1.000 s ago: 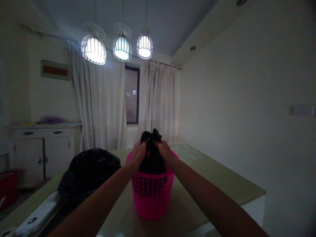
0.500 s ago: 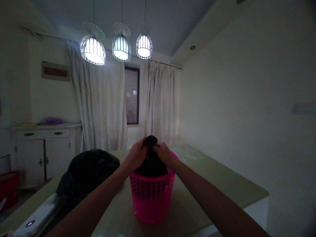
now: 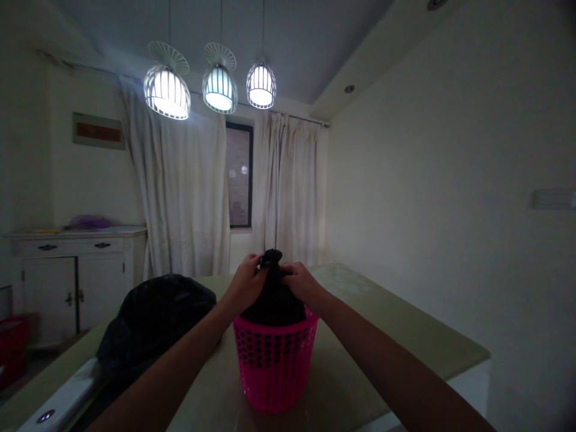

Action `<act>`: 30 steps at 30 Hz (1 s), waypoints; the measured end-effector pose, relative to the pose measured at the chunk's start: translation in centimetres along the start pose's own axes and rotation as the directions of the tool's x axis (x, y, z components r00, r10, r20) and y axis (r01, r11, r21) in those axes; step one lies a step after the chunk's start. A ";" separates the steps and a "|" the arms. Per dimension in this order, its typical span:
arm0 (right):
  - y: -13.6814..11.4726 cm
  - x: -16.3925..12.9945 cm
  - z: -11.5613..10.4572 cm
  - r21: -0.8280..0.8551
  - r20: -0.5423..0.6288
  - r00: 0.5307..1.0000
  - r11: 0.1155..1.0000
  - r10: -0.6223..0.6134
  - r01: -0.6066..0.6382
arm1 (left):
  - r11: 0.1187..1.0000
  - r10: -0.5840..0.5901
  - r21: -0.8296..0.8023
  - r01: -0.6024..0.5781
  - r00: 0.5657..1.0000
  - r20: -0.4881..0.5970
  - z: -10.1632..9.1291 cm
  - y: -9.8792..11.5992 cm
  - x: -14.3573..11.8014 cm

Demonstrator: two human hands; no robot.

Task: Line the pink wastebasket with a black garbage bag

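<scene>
Bag (image 3: 273,307) lay at six o'clock from the grip.
Left hand (image 3: 247,281) and right hand (image 3: 304,283) were clamped on its gathered neck; pink basket (image 3: 275,375) surrounded it below.

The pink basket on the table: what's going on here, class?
A person is handling a black bag that sits in the pink basket. The left hand pinches the bag's bunched top, while the right hand has its fingers at the bag's neck; how firmly they grip is hard to tell. The basket stands upright on the table, with a black plastic bundle lying to its left.
</scene>
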State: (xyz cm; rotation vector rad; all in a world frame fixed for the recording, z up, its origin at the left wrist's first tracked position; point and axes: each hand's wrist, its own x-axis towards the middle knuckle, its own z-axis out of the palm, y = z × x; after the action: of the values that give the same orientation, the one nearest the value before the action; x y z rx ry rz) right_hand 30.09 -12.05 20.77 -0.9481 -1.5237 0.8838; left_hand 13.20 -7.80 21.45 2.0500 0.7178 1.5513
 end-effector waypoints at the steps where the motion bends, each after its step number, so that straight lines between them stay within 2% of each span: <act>1: -0.1 -0.2 0.3 0.058 -0.009 0.999 0.997 0.043 -0.042 | 1.000 0.006 0.003 -0.007 1.000 0.005 0.0 0.0 -0.1; 5: -0.4 -0.7 1.4 0.242 0.015 0.981 0.951 0.195 -0.192 | 0.999 0.016 0.033 -0.017 0.999 0.041 0.0 0.2 -0.4; 11: -1.1 -0.9 1.8 0.272 0.046 0.975 0.936 0.218 -0.222 | 0.996 -0.033 0.080 0.028 0.997 0.069 -0.3 0.0 -0.4; 13: -1.1 -1.0 1.6 0.215 0.046 0.980 0.956 0.193 -0.199 | 0.996 -0.052 0.076 0.046 0.996 0.077 -0.3 -0.3 -0.3; 18: -0.5 -1.0 0.9 -0.080 0.021 1.000 0.997 0.004 -0.002 | 0.996 -0.057 0.068 0.049 0.990 0.127 0.0 -0.3 0.2; 21: -0.1 -1.0 0.5 -0.102 -0.030 0.999 0.994 0.045 -0.048 | 0.994 -0.045 0.103 0.032 0.991 0.126 0.0 0.1 0.3; 25: 0.2 -0.8 0.0 -0.101 -0.009 0.994 0.989 0.112 -0.113 | 0.992 -0.042 0.123 0.024 0.989 0.140 0.0 0.5 0.1; 27: 0.1 -0.8 -0.4 -0.217 0.022 0.998 0.975 0.062 -0.055 | 0.994 -0.042 0.109 0.025 0.987 0.155 0.1 0.4 0.1; 30: -0.4 -1.0 -0.5 -0.398 0.067 0.993 0.910 -0.095 0.114 | 0.996 -0.053 0.081 0.040 0.985 0.163 0.2 0.2 0.0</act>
State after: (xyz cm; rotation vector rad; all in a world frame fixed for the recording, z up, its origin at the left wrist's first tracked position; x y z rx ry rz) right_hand 30.69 -13.15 20.83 -1.1313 -1.8199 0.5246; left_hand 13.41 -7.93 21.57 2.1718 0.7674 1.3285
